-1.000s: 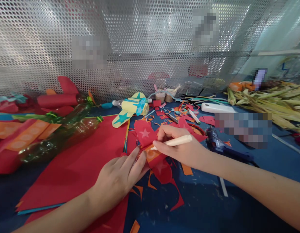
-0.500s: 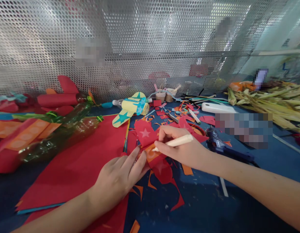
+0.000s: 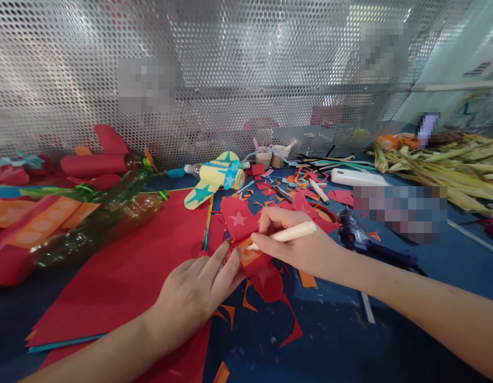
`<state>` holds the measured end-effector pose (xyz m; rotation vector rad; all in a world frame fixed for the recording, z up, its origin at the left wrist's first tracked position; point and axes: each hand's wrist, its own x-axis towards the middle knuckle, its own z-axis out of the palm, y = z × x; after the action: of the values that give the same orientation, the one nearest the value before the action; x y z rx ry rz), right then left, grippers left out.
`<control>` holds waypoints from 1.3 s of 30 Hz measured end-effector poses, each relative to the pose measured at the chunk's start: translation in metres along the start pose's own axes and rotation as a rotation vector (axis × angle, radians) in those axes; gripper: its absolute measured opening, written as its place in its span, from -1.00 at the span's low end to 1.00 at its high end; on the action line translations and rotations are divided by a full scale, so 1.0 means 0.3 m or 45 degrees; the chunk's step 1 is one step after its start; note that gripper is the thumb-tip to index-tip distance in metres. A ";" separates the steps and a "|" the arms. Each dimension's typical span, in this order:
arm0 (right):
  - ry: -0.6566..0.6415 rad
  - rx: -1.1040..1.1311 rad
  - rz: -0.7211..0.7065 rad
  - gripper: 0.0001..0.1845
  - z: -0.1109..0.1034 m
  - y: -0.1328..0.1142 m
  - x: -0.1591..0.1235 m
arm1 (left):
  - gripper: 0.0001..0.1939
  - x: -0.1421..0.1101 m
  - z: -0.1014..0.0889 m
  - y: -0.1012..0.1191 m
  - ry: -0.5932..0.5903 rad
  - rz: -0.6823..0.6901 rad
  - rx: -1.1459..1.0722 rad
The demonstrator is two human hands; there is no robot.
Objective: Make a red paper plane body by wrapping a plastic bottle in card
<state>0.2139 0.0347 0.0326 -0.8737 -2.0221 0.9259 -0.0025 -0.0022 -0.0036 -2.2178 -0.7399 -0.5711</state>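
A red paper plane model (image 3: 246, 242) with a pink star on its wing and an orange band lies on the blue table. My left hand (image 3: 196, 290) presses its fingers flat against the model's near end. My right hand (image 3: 298, 242) grips a cream stick-like tool (image 3: 286, 233) like a pen, its tip touching the orange band.
Green plastic bottles (image 3: 95, 223) lie on a big red paper sheet (image 3: 122, 276) at left. A yellow plane with teal stars (image 3: 214, 178) sits behind. Paper scraps (image 3: 298, 186), a blue glue gun (image 3: 366, 242), a white case (image 3: 352, 177) and dried leaves (image 3: 450, 165) fill the right. Perforated metal wall (image 3: 230, 80) behind.
Almost nothing: my right hand and the cream tool shifted a few pixels on the orange band. My left hand stayed put.
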 end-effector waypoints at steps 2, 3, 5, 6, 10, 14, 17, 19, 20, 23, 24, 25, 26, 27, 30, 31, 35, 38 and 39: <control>0.004 0.007 -0.006 -0.78 0.001 0.000 0.000 | -0.80 0.002 0.000 0.000 0.005 0.006 -0.005; 0.000 0.005 -0.005 -0.78 0.001 0.000 -0.001 | -0.80 0.002 0.000 0.000 0.008 0.008 -0.007; -0.005 -0.005 0.001 -0.78 0.002 -0.001 -0.001 | -0.79 0.002 0.001 0.000 0.008 0.016 -0.007; -0.002 -0.008 0.000 -0.78 0.002 -0.002 -0.002 | -0.78 0.002 0.001 0.000 0.002 0.017 -0.005; -0.003 -0.005 0.000 -0.78 0.002 -0.005 -0.002 | -0.79 -0.001 0.003 0.000 -0.016 -0.002 0.011; 0.014 -0.013 -0.009 -0.78 0.002 -0.001 -0.002 | -0.78 -0.006 0.006 -0.001 -0.008 -0.004 0.029; 0.005 -0.015 -0.008 -0.78 0.003 0.001 -0.003 | -0.77 -0.007 0.009 0.001 -0.003 -0.008 0.035; 0.006 -0.022 -0.006 -0.77 0.005 0.000 -0.002 | -0.77 -0.006 0.011 0.003 -0.001 -0.006 0.023; 0.007 -0.021 -0.006 -0.78 0.006 0.000 -0.002 | -0.77 -0.005 0.011 0.003 -0.001 -0.003 0.016; -0.001 -0.020 0.006 -0.78 0.006 -0.002 0.000 | -0.77 -0.004 0.012 0.002 0.006 0.005 0.005; -0.003 -0.022 0.010 -0.78 0.006 -0.003 0.001 | -0.77 -0.004 0.012 0.001 0.010 0.005 0.003; -0.003 -0.024 0.013 -0.78 0.005 -0.004 0.002 | -0.77 -0.004 0.011 0.000 0.014 0.005 0.003; -0.001 -0.024 0.013 -0.78 0.004 -0.005 0.002 | -0.77 -0.005 0.010 0.000 0.014 0.001 0.004; -0.002 -0.020 0.010 -0.78 0.003 -0.006 0.002 | -0.77 -0.006 0.010 -0.001 0.012 -0.002 0.004; -0.013 -0.024 0.007 -0.78 0.001 -0.009 -0.001 | -0.77 -0.007 0.008 -0.001 0.016 0.002 0.001; -0.013 -0.027 0.007 -0.79 0.001 -0.010 -0.002 | -0.77 -0.007 0.008 -0.001 0.019 0.004 0.001; -0.014 -0.012 -0.007 -0.79 0.003 -0.009 -0.006 | -0.77 -0.010 0.010 0.000 0.010 0.012 -0.005; -0.018 -0.032 0.002 -0.78 0.004 -0.007 -0.006 | -0.77 -0.012 0.011 0.001 0.006 0.009 -0.002; -0.017 -0.039 0.004 -0.78 0.004 -0.006 -0.006 | -0.77 -0.012 0.012 0.001 0.003 0.003 0.002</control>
<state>0.2133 0.0319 0.0330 -0.8896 -2.0520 0.9071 -0.0044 -0.0010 -0.0081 -2.2162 -0.7363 -0.5713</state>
